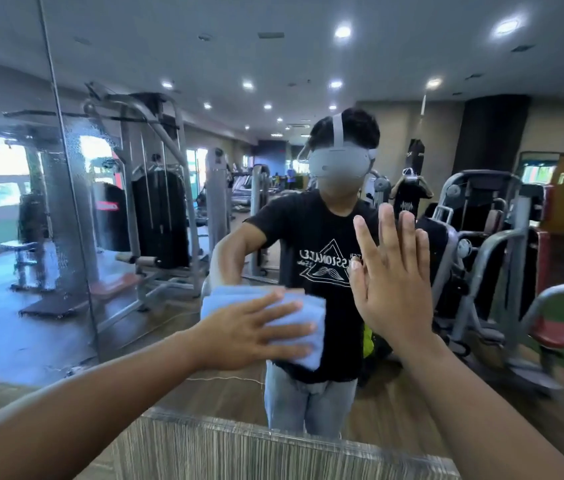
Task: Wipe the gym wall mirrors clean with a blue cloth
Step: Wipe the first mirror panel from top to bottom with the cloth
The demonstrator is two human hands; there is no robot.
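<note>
The wall mirror [308, 64] fills almost the whole head view and reflects the gym and the person wiping it. My left hand [252, 332] presses a folded blue cloth [304, 322] flat against the glass at lower centre, fingers straight and spread over it. My right hand [391, 282] lies flat against the mirror to the right of the cloth, fingers straight and pointing up. It holds nothing.
A vertical seam [65, 174] splits the mirror at the left; the glass beside it looks wet and streaked. A striped ledge [273, 452] runs below the mirror's lower edge. Weight machines show in the reflection on both sides.
</note>
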